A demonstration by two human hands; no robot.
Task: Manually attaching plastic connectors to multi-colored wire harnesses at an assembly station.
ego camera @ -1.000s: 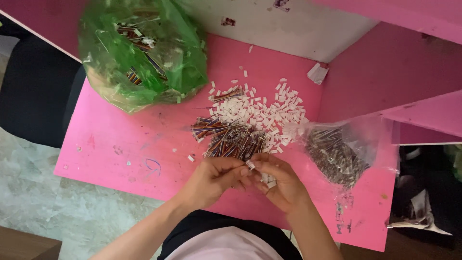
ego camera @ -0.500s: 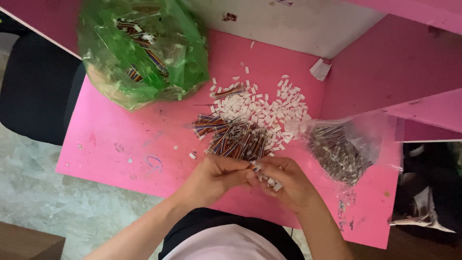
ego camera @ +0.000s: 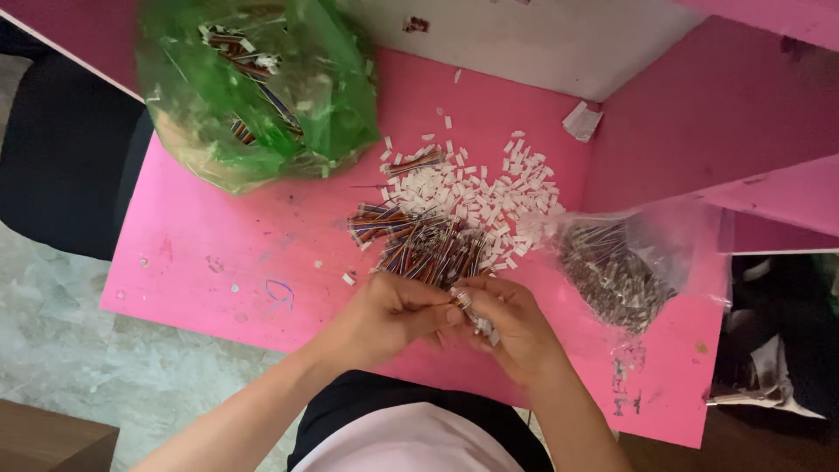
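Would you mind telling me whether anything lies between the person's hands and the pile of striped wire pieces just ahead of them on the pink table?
Nothing visible does. The left hand and right hand meet around a small white piece, right at the near edge of the striped wire pile; only bare pink table lies beside them.

- The left hand (ego camera: 393,313) sits near the middle, fingers curled inward and pinched together at the tips.
- The right hand (ego camera: 516,325) meets it fingertip to fingertip, fingers bent.
- Both bare forearms angle in from the near edge, converging.
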